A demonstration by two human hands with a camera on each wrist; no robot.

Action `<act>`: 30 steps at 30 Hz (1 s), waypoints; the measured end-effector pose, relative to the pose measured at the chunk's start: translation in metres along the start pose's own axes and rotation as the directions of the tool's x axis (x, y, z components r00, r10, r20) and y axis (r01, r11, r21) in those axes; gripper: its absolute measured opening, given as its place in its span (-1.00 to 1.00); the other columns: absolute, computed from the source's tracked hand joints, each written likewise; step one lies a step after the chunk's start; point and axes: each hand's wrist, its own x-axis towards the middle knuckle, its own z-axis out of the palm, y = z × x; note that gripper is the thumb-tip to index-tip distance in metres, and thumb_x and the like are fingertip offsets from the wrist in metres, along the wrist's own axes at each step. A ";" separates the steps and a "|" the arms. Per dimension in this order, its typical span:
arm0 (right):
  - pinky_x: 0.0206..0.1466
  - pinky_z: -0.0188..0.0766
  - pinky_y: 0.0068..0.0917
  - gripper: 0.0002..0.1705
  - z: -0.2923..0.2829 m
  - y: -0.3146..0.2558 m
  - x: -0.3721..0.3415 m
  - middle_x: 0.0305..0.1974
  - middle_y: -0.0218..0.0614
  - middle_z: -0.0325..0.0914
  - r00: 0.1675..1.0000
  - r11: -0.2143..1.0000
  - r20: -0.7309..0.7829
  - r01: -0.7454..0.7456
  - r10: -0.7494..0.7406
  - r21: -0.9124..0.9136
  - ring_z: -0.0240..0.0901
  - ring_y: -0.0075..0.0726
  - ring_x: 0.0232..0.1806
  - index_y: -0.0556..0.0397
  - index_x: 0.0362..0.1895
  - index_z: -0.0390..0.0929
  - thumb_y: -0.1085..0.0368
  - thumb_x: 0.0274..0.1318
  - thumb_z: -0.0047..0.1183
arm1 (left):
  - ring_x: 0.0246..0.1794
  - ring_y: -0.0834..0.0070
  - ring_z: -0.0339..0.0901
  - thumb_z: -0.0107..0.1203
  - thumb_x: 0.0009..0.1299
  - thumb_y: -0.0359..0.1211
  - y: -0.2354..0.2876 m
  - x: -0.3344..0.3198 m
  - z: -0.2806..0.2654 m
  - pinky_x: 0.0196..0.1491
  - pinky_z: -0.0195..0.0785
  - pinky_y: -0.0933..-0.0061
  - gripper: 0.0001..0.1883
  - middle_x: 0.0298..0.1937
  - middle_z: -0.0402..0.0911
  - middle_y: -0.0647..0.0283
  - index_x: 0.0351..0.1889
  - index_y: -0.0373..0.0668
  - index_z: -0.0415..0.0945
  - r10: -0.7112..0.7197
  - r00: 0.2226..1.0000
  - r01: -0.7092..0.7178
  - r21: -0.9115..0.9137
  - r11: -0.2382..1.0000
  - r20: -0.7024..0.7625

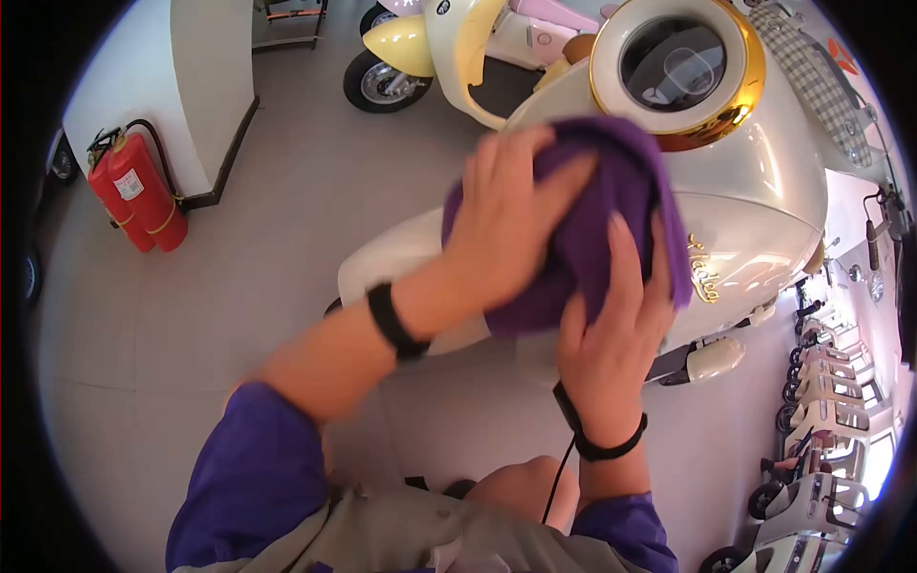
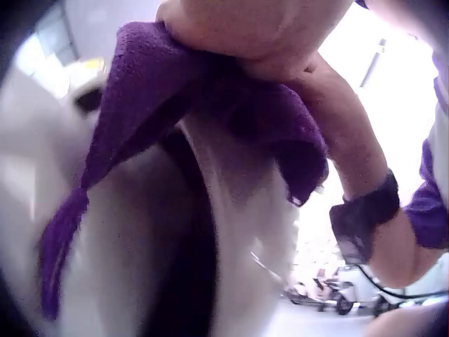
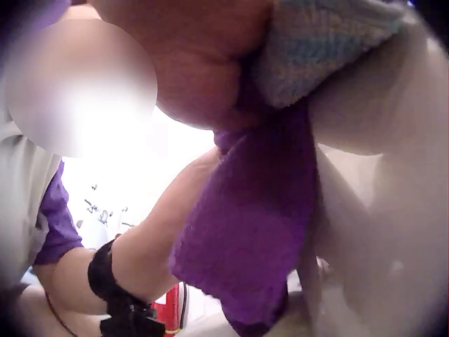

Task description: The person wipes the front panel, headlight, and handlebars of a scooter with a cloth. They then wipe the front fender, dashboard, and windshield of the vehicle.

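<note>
A purple cloth point(image 1: 573, 250) is bunched up between the two hands, in front of a cream scooter point(image 1: 764, 181). My left hand point(image 1: 497, 215) grips its left side, slightly blurred in the head view. On the lower right side my right hand point(image 1: 616, 349) holds the cloth, thumb and fingers spread over it. Loose folds of the purple cloth point(image 2: 140, 98) hang below the hand in the left wrist view. Beside the hand in the right wrist view shows a pale blue-and-white textured fabric point(image 3: 309, 49). The cloth hides part of the scooter's front and fender point(image 1: 387, 253).
Above the cloth is the scooter's round, gold-rimmed headlight point(image 1: 673, 62). A yellow scooter point(image 1: 401, 48) stands behind. Two red fire extinguishers point(image 1: 143, 196) stand by a white pillar point(image 1: 205, 95) at left. Several parked scooters point(image 1: 821, 420) line the right side.
</note>
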 end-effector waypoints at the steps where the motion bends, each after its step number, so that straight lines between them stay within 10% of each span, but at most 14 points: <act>1: 0.29 0.21 -0.02 -0.30 0.003 -0.006 0.014 0.34 -0.01 0.34 1.000 0.999 -0.011 0.017 -0.017 -0.027 0.33 0.17 0.28 -0.07 0.30 0.49 0.50 -0.05 0.06 | 0.17 0.01 0.34 0.05 0.28 -0.44 -0.019 0.014 0.012 0.21 0.25 0.05 -0.55 0.16 0.40 0.02 0.16 -0.04 0.58 -0.003 0.998 0.009 0.082 0.997 -0.067; 11: 0.30 0.28 -0.06 -0.48 0.066 -0.038 -0.025 0.16 -0.13 0.49 0.988 0.990 0.101 0.110 -0.119 0.090 0.40 0.10 0.21 -0.08 0.15 0.61 0.43 0.04 -0.02 | 0.03 -0.13 0.45 0.12 0.20 -0.48 -0.051 -0.058 -0.004 0.02 0.40 0.02 -0.46 0.05 0.50 -0.19 0.19 -0.39 0.38 -0.284 0.921 0.325 -0.125 0.937 0.267; 21: 0.19 0.45 -0.17 -0.44 0.086 -0.068 -0.114 0.25 -0.04 0.44 0.917 0.885 0.394 -0.227 0.055 0.406 0.48 0.10 0.17 -0.14 0.21 0.58 0.44 0.07 0.06 | -0.12 0.06 0.44 0.13 0.16 -0.47 -0.026 -0.061 -0.097 -0.10 0.43 0.14 -0.64 -0.13 0.47 0.04 -0.03 -0.23 0.55 -0.158 0.785 0.000 0.255 0.967 0.599; 23: 0.21 0.45 -0.17 -0.42 0.101 -0.079 -0.101 0.30 -0.06 0.41 0.952 0.879 0.300 -0.088 -0.065 0.469 0.47 0.10 0.19 -0.13 0.25 0.55 0.45 0.07 0.04 | -0.10 0.04 0.44 0.13 0.14 -0.51 -0.052 -0.060 -0.112 -0.04 0.41 0.12 -0.65 -0.16 0.48 0.08 -0.06 -0.18 0.59 -0.252 0.802 0.000 0.421 0.907 0.542; 30: 0.23 0.43 -0.11 -0.36 0.120 -0.080 -0.082 0.38 0.06 0.29 0.953 0.935 0.302 -0.113 0.007 0.336 0.42 0.17 0.26 -0.04 0.36 0.40 0.46 0.13 0.00 | 0.11 0.02 0.43 0.04 0.13 -0.64 -0.104 -0.073 -0.096 0.17 0.34 0.15 -0.48 0.07 0.51 0.02 0.12 -0.19 0.55 -0.225 0.764 0.226 0.076 0.971 0.605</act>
